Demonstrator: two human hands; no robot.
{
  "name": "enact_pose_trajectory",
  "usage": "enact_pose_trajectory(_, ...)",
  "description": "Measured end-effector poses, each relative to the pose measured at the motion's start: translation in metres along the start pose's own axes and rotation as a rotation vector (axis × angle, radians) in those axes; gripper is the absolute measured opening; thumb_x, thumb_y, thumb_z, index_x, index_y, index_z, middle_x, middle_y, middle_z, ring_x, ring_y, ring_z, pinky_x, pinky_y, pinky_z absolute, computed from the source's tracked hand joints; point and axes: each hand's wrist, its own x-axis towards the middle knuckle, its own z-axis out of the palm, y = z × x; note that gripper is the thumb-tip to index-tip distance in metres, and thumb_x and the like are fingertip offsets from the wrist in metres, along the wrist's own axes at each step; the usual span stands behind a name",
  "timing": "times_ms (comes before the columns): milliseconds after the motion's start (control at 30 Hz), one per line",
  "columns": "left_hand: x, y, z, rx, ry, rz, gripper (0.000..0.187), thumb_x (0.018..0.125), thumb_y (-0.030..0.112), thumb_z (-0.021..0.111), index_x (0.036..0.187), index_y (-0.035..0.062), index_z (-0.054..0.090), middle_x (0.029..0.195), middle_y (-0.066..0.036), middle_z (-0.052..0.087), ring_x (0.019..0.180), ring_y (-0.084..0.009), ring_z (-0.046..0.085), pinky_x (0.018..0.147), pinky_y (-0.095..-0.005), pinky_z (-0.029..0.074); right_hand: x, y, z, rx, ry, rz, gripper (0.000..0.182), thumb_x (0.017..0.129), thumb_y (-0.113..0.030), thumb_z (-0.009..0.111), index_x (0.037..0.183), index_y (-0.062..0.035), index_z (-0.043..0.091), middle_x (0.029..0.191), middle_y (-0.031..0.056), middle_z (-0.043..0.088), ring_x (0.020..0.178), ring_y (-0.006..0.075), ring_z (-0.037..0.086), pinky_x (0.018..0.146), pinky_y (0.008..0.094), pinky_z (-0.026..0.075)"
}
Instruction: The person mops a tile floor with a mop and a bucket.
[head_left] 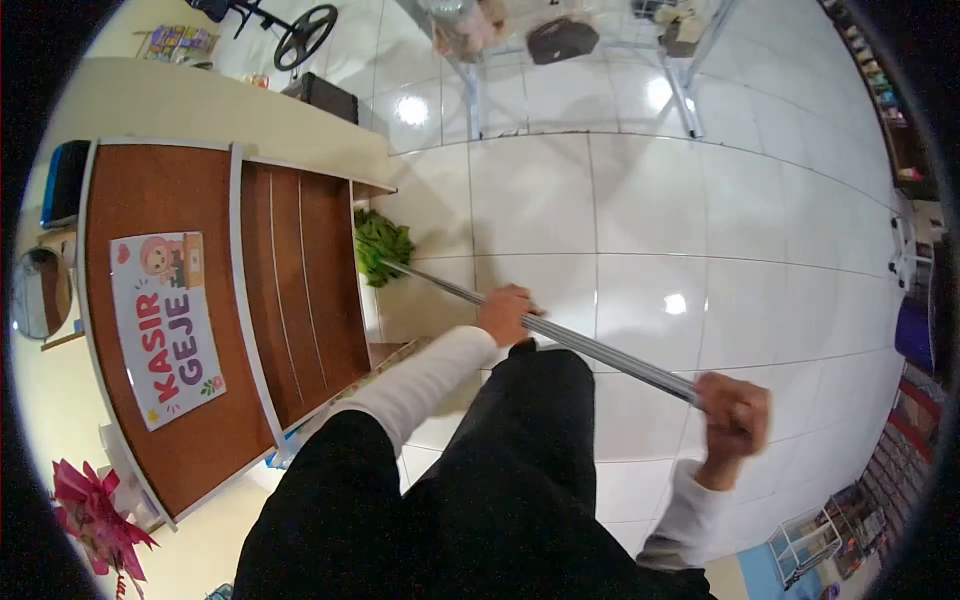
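Note:
A mop with a silver metal handle (610, 355) slants across the view. Its green, shaggy head (381, 246) rests on the tiled floor against the base of the brown counter. My left hand (508, 316) is wrapped around the middle of the handle. Near the handle's upper end, my right hand (735, 415) is closed around it, slightly blurred.
The brown counter (170, 460) with a "KASIR GEJE" sign (170, 330) stands at left, beside the mop head. Metal table legs (686, 105) and a dark box (322, 97) are ahead. A white wire rack (805, 545) stands at lower right.

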Motion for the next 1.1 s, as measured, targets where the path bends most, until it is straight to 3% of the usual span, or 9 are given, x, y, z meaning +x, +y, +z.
enact_pose_trajectory(100,0.037,0.133,0.017,-0.144,0.087,0.029,0.045,0.074,0.041,0.063,0.05,0.0046,0.055,0.061,-0.009,0.053,0.065,-0.0292,0.053,0.059,-0.0395,0.043,-0.001,-0.136,-0.026,-0.128,-0.034,-0.146,0.018,0.074,-0.018,0.046,0.067,-0.0008,0.045,0.049,0.0097,0.042,0.037,0.0169,0.032,0.041,0.0317,0.035)
enact_pose_trajectory(233,0.069,0.281,0.034,-0.391,0.11,0.265,0.04,0.078,0.035,0.061,0.05,0.0077,0.05,0.062,-0.007,0.05,0.064,-0.0263,0.051,0.06,-0.0379,0.042,-0.036,-0.295,-0.038,-0.346,-0.071,-0.239,0.014,0.072,-0.016,0.048,0.064,-0.0052,0.044,0.048,0.0063,0.041,0.036,0.015,0.033,0.041,0.0313,0.033)
enact_pose_trajectory(433,0.105,0.376,0.06,-0.555,0.063,0.478,0.038,0.077,0.03,0.063,0.051,0.0064,0.049,0.061,-0.007,0.048,0.067,-0.0246,0.05,0.065,-0.0357,0.039,-0.05,-0.359,0.055,-0.717,-0.142,-0.276,0.027,0.07,-0.017,0.044,0.049,-0.0112,0.03,0.041,0.0013,0.031,0.034,0.0137,0.027,0.044,0.0301,0.028)
enact_pose_trajectory(600,0.109,0.37,0.068,-0.575,-0.105,0.454,0.038,0.078,0.032,0.062,0.055,0.0056,0.048,0.064,-0.009,0.05,0.069,-0.0275,0.05,0.067,-0.0382,0.041,-0.053,-0.341,0.077,-0.699,-0.479,-0.22,0.02,0.055,-0.01,0.052,0.042,-0.0071,0.036,0.041,0.006,0.039,0.034,0.0198,0.042,0.036,0.0309,0.034)
enact_pose_trajectory(667,0.103,0.355,0.06,-0.517,-0.262,0.45,0.037,0.078,0.033,0.062,0.058,0.0054,0.048,0.065,-0.009,0.05,0.07,-0.0288,0.05,0.067,-0.0393,0.041,-0.045,-0.331,0.086,-0.552,-0.732,-0.186,0.019,0.06,-0.009,0.053,0.046,-0.0072,0.04,0.04,0.0054,0.041,0.032,0.0187,0.042,0.034,0.0291,0.035)
enact_pose_trajectory(800,0.089,0.346,0.042,-0.399,-0.29,0.501,0.027,0.076,0.027,0.06,0.064,0.0061,0.049,0.067,-0.011,0.052,0.073,-0.0311,0.053,0.069,-0.0399,0.042,-0.065,-0.336,0.077,-0.35,-0.412,-0.325,0.034,0.066,-0.014,0.058,0.042,-0.009,0.034,0.036,0.0017,0.035,0.027,0.0164,0.036,0.032,0.0278,0.035)
enact_pose_trajectory(933,0.062,0.307,0.013,-0.254,-0.398,0.327,0.033,0.069,0.03,0.064,0.06,0.0047,0.045,0.061,-0.014,0.05,0.063,-0.0349,0.052,0.058,-0.0421,0.041,-0.06,-0.329,0.071,-0.249,-0.365,-0.276,0.038,0.073,-0.017,0.054,0.042,-0.0115,0.033,0.034,0.0001,0.033,0.026,0.0135,0.033,0.03,0.027,0.031)
enact_pose_trajectory(1000,0.036,0.261,0.0,-0.344,-0.185,0.402,0.034,0.065,0.03,0.065,0.059,0.0032,0.045,0.058,-0.016,0.049,0.058,-0.0366,0.05,0.053,-0.0432,0.039,-0.059,-0.305,0.077,-0.185,-0.381,-0.212,0.038,0.074,-0.019,0.053,0.043,-0.0097,0.033,0.037,0.0022,0.034,0.03,0.0162,0.034,0.034,0.0296,0.03)
enact_pose_trajectory(1100,0.0,0.207,-0.04,-0.304,-0.113,0.187,0.03,0.065,0.03,0.066,0.059,0.0047,0.05,0.061,-0.017,0.052,0.061,-0.0369,0.052,0.056,-0.0438,0.04,-0.052,-0.262,0.109,-0.135,-0.377,-0.19,0.036,0.074,-0.019,0.051,0.045,-0.008,0.033,0.039,0.0044,0.036,0.034,0.018,0.037,0.04,0.0318,0.031)
